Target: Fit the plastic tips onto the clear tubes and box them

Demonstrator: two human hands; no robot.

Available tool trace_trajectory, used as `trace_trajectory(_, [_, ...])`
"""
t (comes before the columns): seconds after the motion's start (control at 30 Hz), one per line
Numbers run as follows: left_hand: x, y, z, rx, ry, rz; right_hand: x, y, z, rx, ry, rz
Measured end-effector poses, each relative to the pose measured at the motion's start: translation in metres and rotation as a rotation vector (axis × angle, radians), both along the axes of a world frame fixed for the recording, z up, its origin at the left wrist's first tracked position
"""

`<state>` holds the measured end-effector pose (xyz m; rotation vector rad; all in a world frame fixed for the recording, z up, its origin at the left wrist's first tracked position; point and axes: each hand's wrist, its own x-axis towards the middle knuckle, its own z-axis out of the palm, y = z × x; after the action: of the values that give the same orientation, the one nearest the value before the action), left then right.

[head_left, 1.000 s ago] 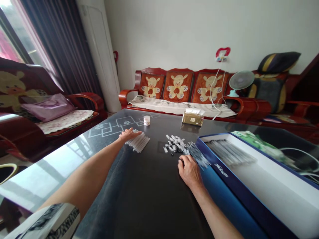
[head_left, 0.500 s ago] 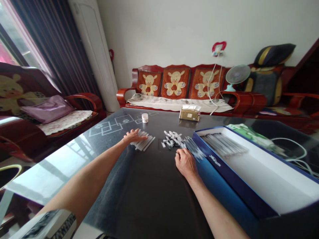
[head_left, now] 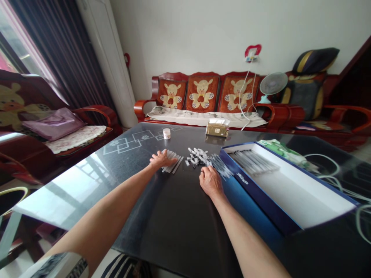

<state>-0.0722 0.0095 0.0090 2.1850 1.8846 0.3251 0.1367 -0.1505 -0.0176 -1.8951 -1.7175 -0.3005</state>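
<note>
My left hand [head_left: 160, 158] lies palm down with spread fingers over the left part of a pile of whitish, see-through pen barrels [head_left: 177, 165]. Just right of that pile is a heap of small white and dark pieces, which look like pen caps [head_left: 198, 154]. Beside the heap lies a bundle of thin pen refills [head_left: 220, 166], fanned toward the blue box. My right hand [head_left: 210, 180] rests on the table at the near end of the caps and refills, its fingers curled in. Whatever those fingers may hold is hidden.
An open blue box [head_left: 307, 200], white inside, stands at the right with finished-looking pens [head_left: 255, 162] at its far end. Behind are a small white jar [head_left: 167, 134], a tissue pack [head_left: 217, 128], a green bag [head_left: 286, 152] and white cables [head_left: 333, 177].
My left hand and the pen barrels have shifted slightly right, closer to the caps. My right hand stays curled near the refills. The camera view has moved a little.
</note>
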Motion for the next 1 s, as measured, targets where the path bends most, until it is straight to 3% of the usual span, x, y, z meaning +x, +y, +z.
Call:
trace_trajectory(0.1, [0.011, -0.007, 0.0, -0.064, 0.021, 0.113, 0.0, 0.0, 0.0, 0.003, -0.006, -0.001])
trace_trajectory(0.27, [0.027, -0.015, -0.002, -0.065, 0.031, 0.162, 0.0, 0.0, -0.001, -0.006, -0.014, -0.002])
trace_trajectory(0.5, [0.037, -0.026, 0.003, -0.056, 0.018, 0.128, 0.0, 0.001, 0.0, -0.021, -0.008, -0.004])
trace_trajectory(0.67, [0.03, -0.03, 0.009, 0.057, -0.04, 0.079, -0.001, 0.0, 0.0, -0.028, -0.015, -0.017])
trace_trajectory(1.0, [0.028, -0.025, 0.004, 0.144, -0.018, 0.015, -0.001, 0.0, 0.0, -0.018, -0.014, -0.01])
